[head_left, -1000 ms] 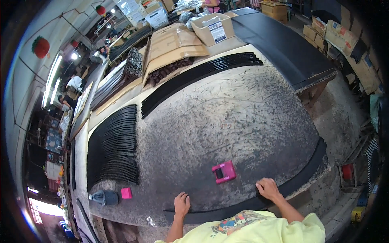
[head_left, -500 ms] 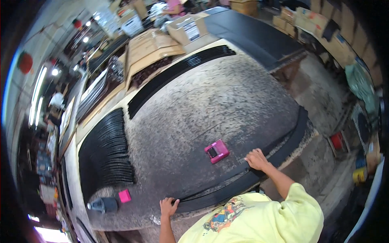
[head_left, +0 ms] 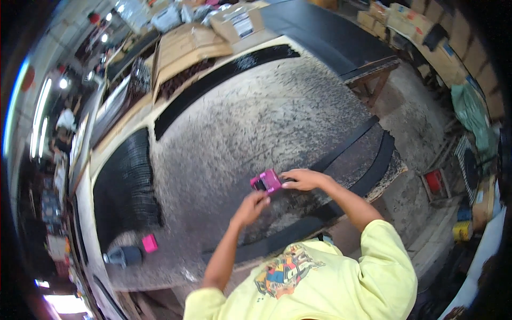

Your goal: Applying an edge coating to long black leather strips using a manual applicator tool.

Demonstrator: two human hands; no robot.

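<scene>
Clearly, the mottled table is the largest thing here, and its near edge, round by six o'clock, is where something could slide off. At nine o'clock lies a pile of black strips, packed side by side; a stray elbow could skew them. A black bundle curves along eleven to twelve, out of harm's way. One loose strip bends along the near edge from six toward three, where the shirt could drag it off. The held strip runs from the right hand toward two o'clock, and a tug on that long tail could twist its end askew. Those right fingers look pinched on the end; the left hand has its fingers bunched, though blur means I can't tell whether they grip anything. Toward eight, the dark bottle could be knocked by a wide left arm. The pink box sits between the hands, near the table's middle; if nothing steadies it, pushing the strip against it could make it skid. Smallest, the pink block lies beside the bottle, between seven and eight.
</scene>
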